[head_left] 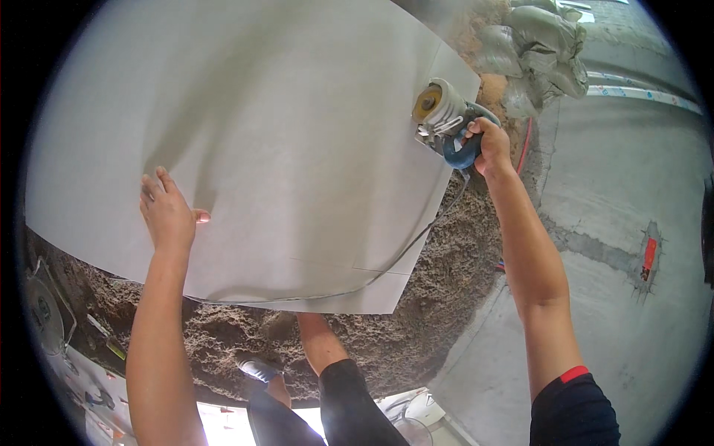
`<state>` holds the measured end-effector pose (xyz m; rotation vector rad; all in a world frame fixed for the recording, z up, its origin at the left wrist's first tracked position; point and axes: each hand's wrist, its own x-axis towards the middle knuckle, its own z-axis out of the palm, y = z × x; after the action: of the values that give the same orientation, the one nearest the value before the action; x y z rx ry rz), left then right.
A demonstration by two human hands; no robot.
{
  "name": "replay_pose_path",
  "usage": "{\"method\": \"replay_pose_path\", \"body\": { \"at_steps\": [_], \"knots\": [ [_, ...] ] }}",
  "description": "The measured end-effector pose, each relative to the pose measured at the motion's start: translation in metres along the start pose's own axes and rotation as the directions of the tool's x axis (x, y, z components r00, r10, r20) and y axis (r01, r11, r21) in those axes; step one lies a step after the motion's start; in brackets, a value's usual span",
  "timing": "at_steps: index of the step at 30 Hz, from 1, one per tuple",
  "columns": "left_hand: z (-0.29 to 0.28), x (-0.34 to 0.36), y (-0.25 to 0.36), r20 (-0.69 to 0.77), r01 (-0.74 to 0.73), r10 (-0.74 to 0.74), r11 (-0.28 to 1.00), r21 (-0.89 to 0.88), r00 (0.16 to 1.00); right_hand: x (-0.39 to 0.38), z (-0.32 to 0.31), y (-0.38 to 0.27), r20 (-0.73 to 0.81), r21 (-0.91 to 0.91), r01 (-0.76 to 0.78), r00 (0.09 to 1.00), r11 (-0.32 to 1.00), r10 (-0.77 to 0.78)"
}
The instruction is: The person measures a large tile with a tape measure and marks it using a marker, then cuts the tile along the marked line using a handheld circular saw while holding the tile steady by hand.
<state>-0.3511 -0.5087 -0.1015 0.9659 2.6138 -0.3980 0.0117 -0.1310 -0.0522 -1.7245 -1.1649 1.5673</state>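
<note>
A large pale grey tile (297, 126) fills the upper middle, with a few thin lines near its lower right corner. My left hand (167, 212) is spread over its left part, fingers apart and holding nothing; I cannot tell whether it presses on the surface. At the tile's upper right edge my right hand (487, 145) grips the blue handle of a power cutter (442, 111), which has a white guard and a yellow disc. Its dark cord (401, 259) curves down and left across the lower part of the tile.
Rough mortar or sand (446, 290) surrounds the tile. Sandbags (539, 41), white pipes (639, 95) and a concrete surface (617, 178) with a red fitting (649, 256) are on the right. A round metal-framed object (44, 312) is at left. My legs (349, 401) show below.
</note>
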Motion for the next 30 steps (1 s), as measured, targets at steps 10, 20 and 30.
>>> {"method": "replay_pose_path", "body": {
  "at_steps": [10,20,30],
  "knots": [
    [-0.001,0.000,0.003,0.034,0.020,-0.020,1.000,0.002,0.999,0.006,0.000,0.002,0.028,-0.017,0.003,1.000,1.000,-0.003],
    [-0.003,-0.003,0.001,-0.010,-0.005,0.004,0.999,-0.053,1.000,0.004,0.003,0.003,-0.027,-0.041,-0.043,0.999,0.998,0.042],
    [-0.003,-0.001,0.004,0.019,0.019,-0.019,1.000,-0.014,1.000,0.015,-0.010,0.010,0.044,-0.010,0.016,0.999,1.000,-0.015]
  ]
}}
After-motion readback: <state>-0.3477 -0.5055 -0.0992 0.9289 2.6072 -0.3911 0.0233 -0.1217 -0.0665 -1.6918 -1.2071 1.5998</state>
